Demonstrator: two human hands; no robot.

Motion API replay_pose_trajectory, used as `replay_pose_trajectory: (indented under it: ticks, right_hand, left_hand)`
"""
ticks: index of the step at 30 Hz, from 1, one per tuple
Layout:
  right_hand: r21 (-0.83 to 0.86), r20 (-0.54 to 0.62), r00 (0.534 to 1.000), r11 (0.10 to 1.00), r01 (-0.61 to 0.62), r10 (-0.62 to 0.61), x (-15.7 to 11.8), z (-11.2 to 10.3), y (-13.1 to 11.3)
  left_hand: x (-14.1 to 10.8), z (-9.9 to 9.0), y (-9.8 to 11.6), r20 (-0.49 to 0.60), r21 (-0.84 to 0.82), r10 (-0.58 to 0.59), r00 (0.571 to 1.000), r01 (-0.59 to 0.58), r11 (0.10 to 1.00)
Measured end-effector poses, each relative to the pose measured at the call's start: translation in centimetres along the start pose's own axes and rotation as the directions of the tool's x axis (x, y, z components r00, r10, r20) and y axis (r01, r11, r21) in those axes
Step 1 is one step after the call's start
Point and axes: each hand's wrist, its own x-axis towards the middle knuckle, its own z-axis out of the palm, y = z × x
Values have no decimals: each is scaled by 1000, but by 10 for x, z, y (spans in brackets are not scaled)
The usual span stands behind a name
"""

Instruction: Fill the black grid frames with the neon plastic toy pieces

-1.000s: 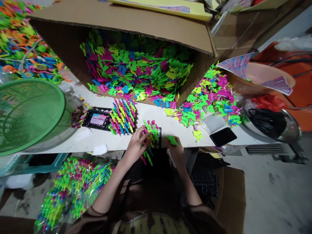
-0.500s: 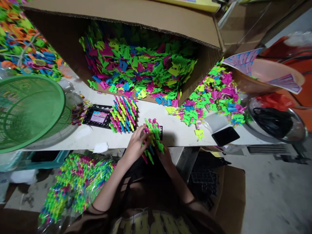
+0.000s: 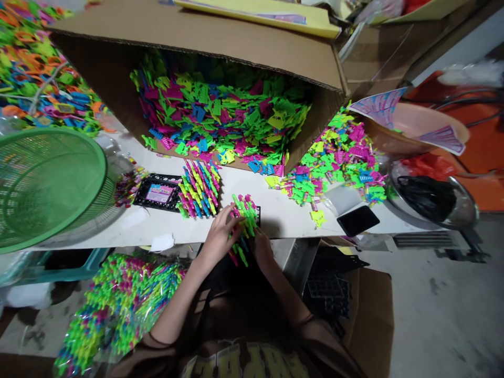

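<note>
A second ago the right hand (image 3: 262,247) was off to one side with a bright green piece showing in its fingers; now it has come in against the lower right of the cluster of coloured pieces (image 3: 247,212), so both hands are together on the same work. I'd take that to mean the green piece has been carried over to the cluster, though from where I stand I cannot tell whether it is already seated there or tucked behind those curled fingers. The right hand is partly closed, and what it grips, if anything, is hidden

The left hand (image 3: 221,231) has hardly stirred: half closed, thumb and fingers bent around the left side of the cluster, which it seems to be steadying. The cluster sits at the near edge of the surface (image 3: 293,211), some of its pieces sticking out past it towards the person's lap, with a sliver of black rack (image 3: 259,211) showing at its right

Compared with that earlier look, little else is different. The fuller bundle (image 3: 200,189) stands just left of the hands, beside the black frame (image 3: 157,193), and the loose pile (image 3: 334,157) (a merry mess of green and pink) lies where it did, with the phone (image 3: 358,220) near it and the cardboard box (image 3: 197,26) behind
</note>
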Motion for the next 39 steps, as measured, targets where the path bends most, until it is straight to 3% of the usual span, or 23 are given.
replay_pose_trajectory:
  ticks: [9,12,16,18,20,23,27,33,39]
  right_hand:
    - [47,-62,998,999,15,-12,-2,-2,10]
    - [-8,-214,975,998,-64,61,-3,-34,34]
    - [-314,-509,860,923,-223,35,-5,-103,76]
    - [-417,-551,834,863,-285,9,-7,-126,93]
    - [-485,-504,864,829,-279,-4,-9,-132,100]
    - [-553,-383,923,808,-203,-30,-11,-124,97]
    - [-588,-354,933,791,-171,-62,2,-124,95]
    - [-584,-184,980,810,-44,-79,33,-143,105]
    - [-459,-30,994,885,77,-102,24,-121,84]
  left_hand:
    - [-6,2,10,-27,15,69,997,-69,998]
    - [-6,2,13,-9,32,102,995,-102,994]
    - [-9,1,13,-7,47,111,994,-111,993]
    - [-13,1,11,-20,43,119,993,-118,992]
    - [-18,1,10,-32,39,132,991,-131,991]
    - [-24,-1,8,-57,38,143,988,-141,989]
    - [-29,-8,7,-66,26,114,991,-113,993]
    - [-42,-14,4,71,0,146,987,-146,989]
    - [-48,-12,4,132,-10,154,979,-154,988]
